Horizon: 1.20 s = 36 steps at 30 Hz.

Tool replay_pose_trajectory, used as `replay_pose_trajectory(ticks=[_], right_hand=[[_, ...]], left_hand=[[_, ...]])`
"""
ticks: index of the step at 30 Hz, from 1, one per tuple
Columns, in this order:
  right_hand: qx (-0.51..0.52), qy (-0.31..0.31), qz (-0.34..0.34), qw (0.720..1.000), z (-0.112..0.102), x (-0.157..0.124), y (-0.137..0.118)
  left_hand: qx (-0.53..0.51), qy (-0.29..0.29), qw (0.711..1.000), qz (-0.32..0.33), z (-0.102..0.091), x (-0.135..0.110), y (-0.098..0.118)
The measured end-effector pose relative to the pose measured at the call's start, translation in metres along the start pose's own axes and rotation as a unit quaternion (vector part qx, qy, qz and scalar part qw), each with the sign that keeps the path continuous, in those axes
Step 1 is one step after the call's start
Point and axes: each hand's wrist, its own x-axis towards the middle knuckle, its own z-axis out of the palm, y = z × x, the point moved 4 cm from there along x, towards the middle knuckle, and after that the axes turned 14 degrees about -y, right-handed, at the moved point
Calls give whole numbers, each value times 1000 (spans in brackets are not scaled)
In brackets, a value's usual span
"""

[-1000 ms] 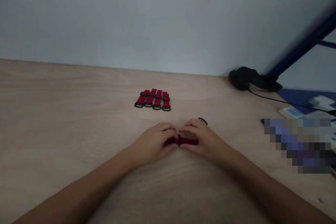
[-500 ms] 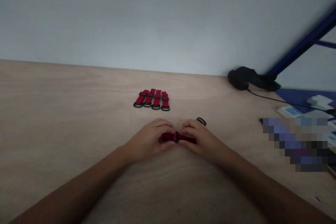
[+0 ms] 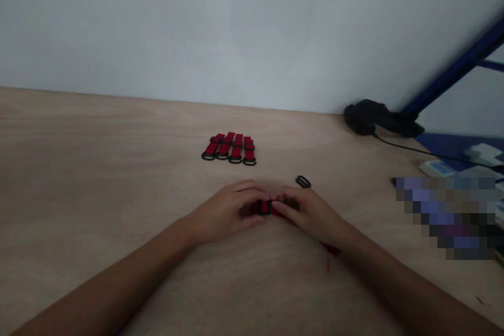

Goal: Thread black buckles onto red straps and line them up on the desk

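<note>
Between my two hands is a red strap (image 3: 277, 211) with a black slide buckle (image 3: 269, 207) on it. My left hand (image 3: 232, 209) is closed on the strap at the buckle's left side, fingers above and thumb below. My right hand (image 3: 311, 210) pinches the strap just right of the buckle, and a red tail end (image 3: 331, 248) shows beneath my right wrist. A loose black ring-shaped buckle (image 3: 303, 182) lies just beyond my right hand. Farther off, several red straps (image 3: 236, 153) with black buckles and hooks lie side by side in a row.
The wooden tabletop (image 3: 98, 168) meets a pale wall at the back. At the back right sits a black object (image 3: 370, 117) with a cable (image 3: 425, 151) running right. White and blue packets (image 3: 437, 168) and a pixelated patch are at the right edge.
My right thumb has moved up onto the strap beside the buckle. A red strap end now shows below my right wrist. The loose buckle is more fully uncovered.
</note>
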Motion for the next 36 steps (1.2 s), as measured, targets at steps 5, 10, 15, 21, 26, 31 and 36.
replay_pose_trajectory(ticks=[5, 10, 15, 21, 26, 31, 36], right_hand=[[37, -16, 11, 999, 1, -1, 2], [-3, 1, 31, 1000, -1, -1, 3], [-4, 5, 1, 1000, 1, 0, 0], [-1, 6, 21, 1000, -1, -1, 3], [-27, 2, 58, 998, -4, -2, 5], [-31, 2, 46, 998, -1, -1, 2], [-16, -7, 30, 999, 4, 1, 1]], left_hand=[[1, 27, 999, -20, -1, -3, -5], [1, 36, 998, -45, -3, -3, -8], [-7, 28, 999, -27, -2, -1, -5], [12, 30, 997, -70, -5, -4, -8], [19, 4, 999, -50, -8, -6, -6], [19, 2, 999, -36, -7, -4, -4], [29, -4, 998, -54, -3, -3, -5]])
